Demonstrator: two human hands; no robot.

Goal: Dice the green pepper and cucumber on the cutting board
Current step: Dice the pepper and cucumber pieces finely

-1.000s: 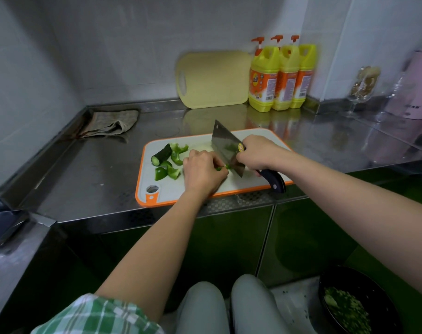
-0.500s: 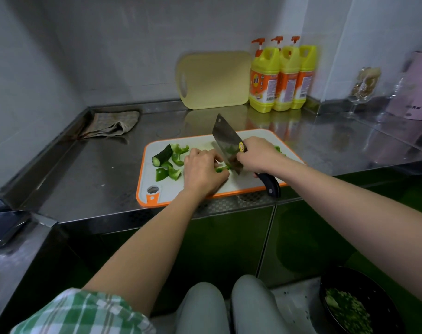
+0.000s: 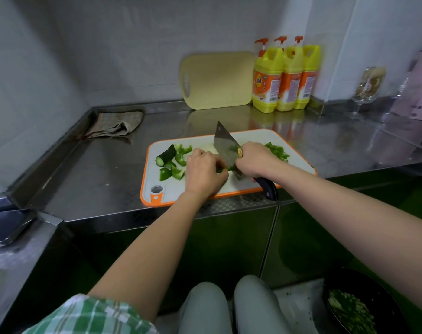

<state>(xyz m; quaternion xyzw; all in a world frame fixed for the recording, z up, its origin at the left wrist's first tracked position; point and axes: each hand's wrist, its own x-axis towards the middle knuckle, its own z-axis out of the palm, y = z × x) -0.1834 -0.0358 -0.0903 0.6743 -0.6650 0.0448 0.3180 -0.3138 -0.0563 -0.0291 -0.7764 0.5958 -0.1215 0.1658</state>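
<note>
Now cleaver (image 3: 225, 150) lower than before; right hand (image 3: 254, 160) grip clenches it, left hand (image 3: 202, 172) grip holds pepper strip (image 3: 224, 169).

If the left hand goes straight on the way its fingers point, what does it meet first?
Probably the cleaver, just beyond the pepper piece that the left hand holds; depth is unclear.

Right hand (image 3: 255, 160) grips cleaver (image 3: 225, 145), blade tilted, far tip raised over cutting board (image 3: 171, 189) on bench (image 3: 96, 179). Left hand (image 3: 204, 171), fingers curled, holds pepper strip (image 3: 225, 169) against blade. Cucumber stub (image 3: 166, 155), pepper chunks (image 3: 175, 169) at left; diced pile (image 3: 277, 151) at right.
</note>
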